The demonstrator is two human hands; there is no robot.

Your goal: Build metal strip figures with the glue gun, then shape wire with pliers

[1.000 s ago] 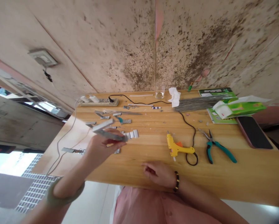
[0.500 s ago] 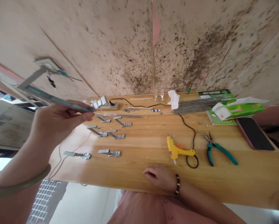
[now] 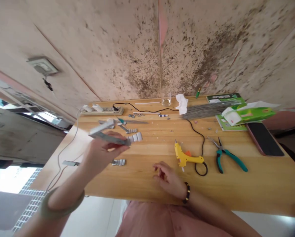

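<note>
Pinched between the thumb and fingers of my left hand (image 3: 98, 156) is a grey angular folded strip (image 3: 110, 137) with a pale ribbed end, held above the left part of the table. Similar grey pieces lie below and around it: one (image 3: 131, 130) beyond the hand, one (image 3: 119, 162) partly covered by my wrist, and another (image 3: 70, 163) farther left. My right hand (image 3: 170, 181) rests near the table's front edge, fingers loosely curled and apart, with nothing in it. Nearest to it is a yellow glue gun (image 3: 186, 158).
Teal-handled pliers (image 3: 230, 157) and a phone (image 3: 265, 139) lie to the right. Farther back are grey wires (image 3: 204, 111), a tissue pack (image 3: 251, 115), crumpled tissue (image 3: 182, 103), a glass (image 3: 166, 99) and a power strip (image 3: 101, 111). A stained wall (image 3: 127, 49) borders the back.
My left hand has moved right and lower with the grey folded strip, in toward the table. My right hand's fingers have loosened and lifted slightly.
</note>
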